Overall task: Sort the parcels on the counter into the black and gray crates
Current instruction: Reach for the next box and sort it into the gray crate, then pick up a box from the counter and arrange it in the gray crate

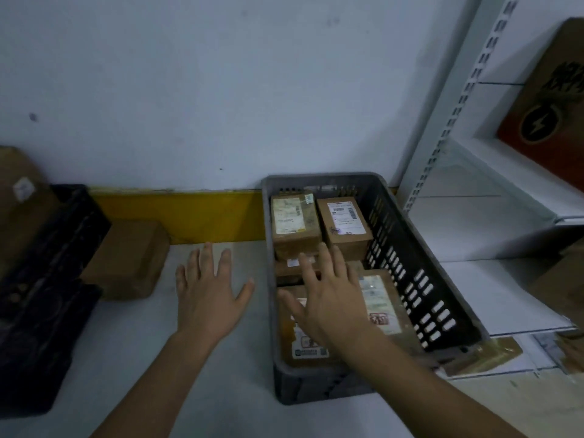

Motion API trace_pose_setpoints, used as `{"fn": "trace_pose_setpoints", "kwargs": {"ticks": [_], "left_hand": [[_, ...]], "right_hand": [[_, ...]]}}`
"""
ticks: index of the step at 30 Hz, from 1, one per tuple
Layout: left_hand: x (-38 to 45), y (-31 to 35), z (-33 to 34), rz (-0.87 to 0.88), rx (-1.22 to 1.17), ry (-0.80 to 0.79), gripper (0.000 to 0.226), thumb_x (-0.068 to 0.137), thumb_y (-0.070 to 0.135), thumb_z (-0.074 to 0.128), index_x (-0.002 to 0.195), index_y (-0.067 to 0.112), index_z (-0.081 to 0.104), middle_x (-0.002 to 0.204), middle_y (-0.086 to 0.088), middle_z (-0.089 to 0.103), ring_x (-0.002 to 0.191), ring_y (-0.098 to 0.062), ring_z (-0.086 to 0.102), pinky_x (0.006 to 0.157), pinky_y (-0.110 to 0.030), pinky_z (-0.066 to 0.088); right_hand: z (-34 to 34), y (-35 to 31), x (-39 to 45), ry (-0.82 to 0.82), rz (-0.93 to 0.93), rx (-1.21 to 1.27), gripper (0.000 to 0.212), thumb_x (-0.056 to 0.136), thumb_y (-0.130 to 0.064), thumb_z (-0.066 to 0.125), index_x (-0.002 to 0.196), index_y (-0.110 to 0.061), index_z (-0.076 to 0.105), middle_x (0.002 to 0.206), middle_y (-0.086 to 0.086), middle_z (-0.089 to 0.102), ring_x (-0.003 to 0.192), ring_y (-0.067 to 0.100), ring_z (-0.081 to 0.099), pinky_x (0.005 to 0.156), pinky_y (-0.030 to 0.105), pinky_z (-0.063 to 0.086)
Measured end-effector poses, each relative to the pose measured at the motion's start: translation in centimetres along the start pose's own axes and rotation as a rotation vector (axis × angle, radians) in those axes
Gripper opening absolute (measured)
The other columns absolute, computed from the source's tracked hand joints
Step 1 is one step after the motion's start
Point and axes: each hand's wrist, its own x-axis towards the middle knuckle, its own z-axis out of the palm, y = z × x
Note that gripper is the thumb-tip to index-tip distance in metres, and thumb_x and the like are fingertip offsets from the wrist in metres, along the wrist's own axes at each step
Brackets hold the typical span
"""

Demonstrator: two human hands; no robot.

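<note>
So the gray crate (410,248) is the thing to watch here, everything else sits around it. Inside it there are already several cardboard parcels: two small boxes (344,222) side by side at the far end, labels up, and a flatter parcel (379,298) at the near end. They're packed flat and snug, I'd guess to leave room for more.

The right hand (328,295) hangs over the middle of the crate, fingers spread wide, holding nothing. Can't tell if it's actually touching the parcels under it or just above them. Looks to me like it's either just let one go or is patting things level.

The left hand (208,289) is just left of the crate, over the white counter (126,358), also flat and empty.

Further left of the crate there's one brown parcel (126,260) lying on the counter, right beside the black crate (41,295). That one's probably next to sort.
</note>
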Motion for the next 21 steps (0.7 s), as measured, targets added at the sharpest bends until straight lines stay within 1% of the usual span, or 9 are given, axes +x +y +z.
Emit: {"fn": "trace_pose_setpoints", "kwargs": {"ticks": [2,3,6,9,12,14,16,21], "left_hand": [[-0.7,-3.4,-0.3,-0.05,0.019,-0.019,0.092,0.095,0.079,0.018,0.17,0.026,0.021,0.179,-0.013,0.006,0.163,-0.036,0.006,0.13,-0.058,0.009],[-1.1,-5.3,-0.4,-0.074,0.014,-0.023,0.093,0.094,0.079,0.017,0.17,0.026,0.021,0.179,-0.013,0.007,0.163,-0.036,0.007,0.13,-0.059,0.008],[-2.6,-11.3,-0.8,-0.131,0.003,-0.046,0.092,0.094,0.077,0.02,0.17,0.024,0.022,0.177,-0.016,0.013,0.162,-0.039,0.009,0.129,-0.061,0.011],[-3.6,-17.2,-1.0,-0.164,0.026,-0.06,0.084,0.101,0.073,0.028,0.169,0.024,0.023,0.177,-0.016,0.013,0.162,-0.039,0.009,0.129,-0.061,0.013],[-4.1,-22.2,-1.0,-0.194,0.018,-0.087,0.084,0.102,0.073,0.033,0.169,0.024,0.02,0.178,-0.014,0.009,0.163,-0.038,0.006,0.13,-0.06,0.012],[-4.3,-24.3,-0.8,-0.213,0.009,-0.104,0.085,0.102,0.074,0.031,0.17,0.024,0.016,0.178,-0.013,0.006,0.163,-0.038,0.003,0.131,-0.059,0.01],[-4.0,-25.7,-0.6,-0.218,0.001,-0.118,0.087,0.101,0.075,0.03,0.17,0.025,0.014,0.179,-0.012,0.004,0.163,-0.037,0.001,0.131,-0.059,0.008],[-1.2,-27.4,0.6,-0.191,0.009,-0.172,0.088,0.102,0.074,0.03,0.17,0.024,0.009,0.179,-0.014,-0.002,0.163,-0.039,-0.004,0.131,-0.059,0.005]], "right_hand": [[0.6,-3.3,0.4,0.033,-0.034,0.013,0.093,0.098,-0.083,0.008,0.173,-0.028,0.006,0.18,0.016,-0.005,0.166,0.038,-0.007,0.133,0.059,0.006],[0.9,-5.1,0.7,0.043,-0.047,0.008,0.093,0.098,-0.083,0.009,0.173,-0.028,0.006,0.18,0.016,-0.005,0.166,0.038,-0.007,0.134,0.058,0.006],[2.3,-10.9,1.6,0.031,-0.073,0.024,0.092,0.099,-0.084,0.011,0.172,-0.029,0.007,0.181,0.014,-0.002,0.166,0.037,-0.006,0.135,0.055,0.005],[4.3,-16.8,2.8,0.0,-0.1,0.063,0.089,0.101,-0.082,0.017,0.172,-0.029,0.008,0.18,0.014,0.002,0.166,0.037,-0.002,0.134,0.053,0.007],[7.1,-21.9,3.6,-0.086,-0.098,0.055,0.087,0.103,-0.08,0.018,0.172,-0.029,0.002,0.181,0.014,-0.005,0.166,0.038,-0.004,0.134,0.055,0.008],[8.8,-24.4,4.0,-0.142,-0.096,0.025,0.089,0.102,-0.081,0.015,0.172,-0.03,-0.002,0.18,0.014,-0.011,0.166,0.039,-0.009,0.134,0.058,0.005],[10.1,-26.1,4.8,-0.163,-0.088,-0.008,0.09,0.1,-0.083,0.011,0.172,-0.032,-0.007,0.179,0.013,-0.017,0.165,0.04,-0.015,0.134,0.059,0.002],[12.1,-27.9,8.9,-0.185,-0.056,-0.062,0.091,0.098,-0.084,0.001,0.171,-0.032,-0.014,0.177,0.013,-0.023,0.164,0.039,-0.019,0.133,0.059,-0.003]]}}
